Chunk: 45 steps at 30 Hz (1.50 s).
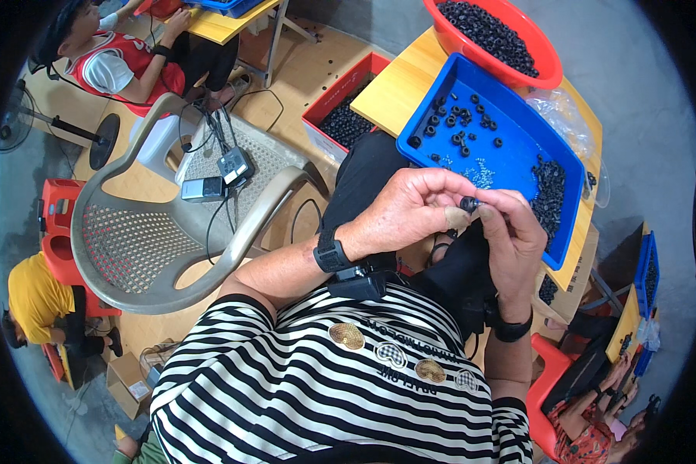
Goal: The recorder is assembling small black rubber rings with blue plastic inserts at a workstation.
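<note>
My left hand (411, 210) and my right hand (512, 246) meet just in front of the near edge of a blue tray (414, 133). Pinched between their fingertips is a small round black part (469, 204), its exact kind too small to make out. The left thumb has a beige covering on its tip. Inside the tray, loose black ring-like parts (462, 117) lie scattered at the far side. A patch of tiny pale bits (481, 173) sits in the middle, and a heap of small black pieces (549, 197) fills the right side.
The tray rests on a yellow tabletop (398, 87). Behind it stands a red basin (547, 66) of black parts, with a clear plastic bag (561, 116) beside it. A red box (340, 97) of parts is on the floor. A grey chair (124, 240) holding cabled devices stands left; co-workers sit around.
</note>
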{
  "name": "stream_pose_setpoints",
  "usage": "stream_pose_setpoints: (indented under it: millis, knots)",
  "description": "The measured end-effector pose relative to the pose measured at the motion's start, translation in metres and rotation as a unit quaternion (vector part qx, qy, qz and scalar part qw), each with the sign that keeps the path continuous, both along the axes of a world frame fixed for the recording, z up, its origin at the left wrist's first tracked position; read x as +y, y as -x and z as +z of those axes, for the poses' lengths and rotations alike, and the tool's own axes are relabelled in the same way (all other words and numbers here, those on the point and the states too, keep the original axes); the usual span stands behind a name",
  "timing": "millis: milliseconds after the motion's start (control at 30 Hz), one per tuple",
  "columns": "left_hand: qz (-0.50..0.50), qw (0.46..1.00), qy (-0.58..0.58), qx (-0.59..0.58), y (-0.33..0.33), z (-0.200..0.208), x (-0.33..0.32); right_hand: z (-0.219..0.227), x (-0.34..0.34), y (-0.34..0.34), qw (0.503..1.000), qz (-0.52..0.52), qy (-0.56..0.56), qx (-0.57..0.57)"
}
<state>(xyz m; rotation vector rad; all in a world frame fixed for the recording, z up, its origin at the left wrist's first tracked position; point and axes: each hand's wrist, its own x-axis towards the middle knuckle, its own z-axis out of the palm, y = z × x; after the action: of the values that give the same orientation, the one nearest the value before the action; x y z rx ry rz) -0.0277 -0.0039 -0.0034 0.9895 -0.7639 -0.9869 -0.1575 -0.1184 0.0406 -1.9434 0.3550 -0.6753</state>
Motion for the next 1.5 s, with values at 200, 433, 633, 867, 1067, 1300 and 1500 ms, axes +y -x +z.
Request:
stream_pose_setpoints:
  millis: [200,433,633,867,1067,1300,1500]
  knots:
    - [-0.013,0.999,-0.003,0.037,-0.001,-0.001,-0.001,-0.001,0.0,-0.005,0.994,0.009,0.106,0.005]
    - [-0.013,0.998,-0.013,0.054,-0.004,0.002,0.001,0.005,-0.003,-0.008,0.988,0.039,0.145,0.046]
    - [0.006,0.999,-0.014,0.041,-0.014,-0.01,0.008,0.021,-0.051,-0.016,0.965,0.003,0.231,0.124]
    - [0.025,0.998,-0.03,0.052,-0.022,-0.022,0.011,-0.014,-0.124,-0.03,0.924,0.059,0.281,0.254]
    - [0.018,0.997,-0.022,0.07,-0.028,-0.027,0.011,-0.037,-0.146,-0.039,0.904,0.056,0.253,0.341]
    - [0.008,0.998,-0.032,0.053,-0.03,-0.026,0.004,-0.046,-0.148,-0.043,0.887,0.092,0.257,0.374]
    - [0.01,0.998,-0.028,0.054,-0.033,-0.026,0.005,-0.046,-0.145,-0.048,0.891,0.089,0.248,0.37]
